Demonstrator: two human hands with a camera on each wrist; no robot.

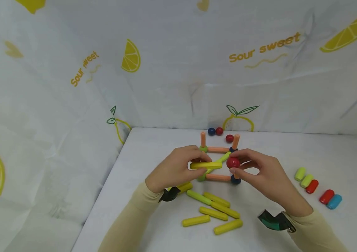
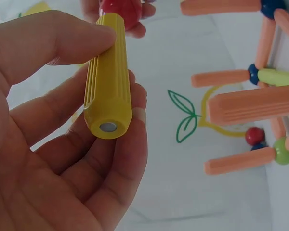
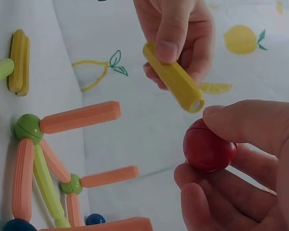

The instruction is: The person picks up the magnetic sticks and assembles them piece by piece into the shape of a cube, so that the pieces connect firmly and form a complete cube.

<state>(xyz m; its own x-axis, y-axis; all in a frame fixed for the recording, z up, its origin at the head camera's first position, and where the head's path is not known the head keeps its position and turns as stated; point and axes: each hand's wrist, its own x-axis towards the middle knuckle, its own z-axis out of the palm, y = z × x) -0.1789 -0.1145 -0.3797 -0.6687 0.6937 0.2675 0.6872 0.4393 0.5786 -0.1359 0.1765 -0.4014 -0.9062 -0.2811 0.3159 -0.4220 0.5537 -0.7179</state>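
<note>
Left hand [image 1: 176,168] pinching yellow ridged rod [image 3: 173,79], right hand [image 1: 268,176] pinching red ball [image 3: 208,149] ahead of left fingertips [image 3: 166,51]; best align metal end [image 3: 198,104] squarely.

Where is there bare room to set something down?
Bare tabletop lies at the back right, behind the short coloured pieces, and at the back left, beside the left hand. The middle is crowded with the stick frame and loose yellow sticks.

Glossy red ball [image 3: 209,149], ridged plastic yellow rod [image 2: 107,82], metal tip [image 2: 108,127]
</note>
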